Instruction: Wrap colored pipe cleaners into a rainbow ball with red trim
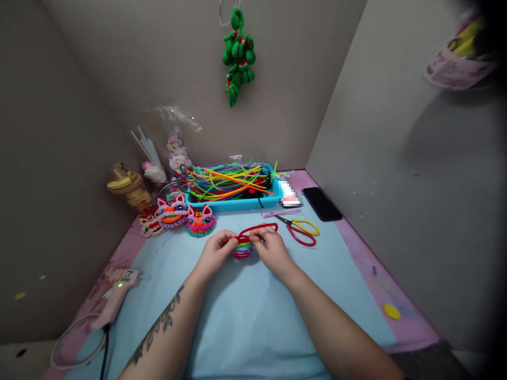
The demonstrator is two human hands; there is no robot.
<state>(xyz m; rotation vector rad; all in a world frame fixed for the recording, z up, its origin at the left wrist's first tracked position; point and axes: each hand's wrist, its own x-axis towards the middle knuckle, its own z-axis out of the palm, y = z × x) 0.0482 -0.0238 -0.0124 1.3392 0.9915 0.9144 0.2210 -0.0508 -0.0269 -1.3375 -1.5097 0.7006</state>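
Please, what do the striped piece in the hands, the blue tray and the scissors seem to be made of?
Striped piece: matte, fuzzy-looking strands, perhaps pipe cleaners or yarn; fibres too small to tell.
Blue tray: probably plastic, since its wall looks smooth, rigid and evenly coloured.
Scissors: blades likely metal, being dark and thin; the red and yellow handles look smooth, perhaps plastic.

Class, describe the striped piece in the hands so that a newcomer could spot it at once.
On the light blue cloth, look just in front of the blue tray of colourful strands. There, held between the left hand and right hand, is a small striped piece. Unlike the animal-faced pieces to its left, it shows rainbow bands and no visible face.
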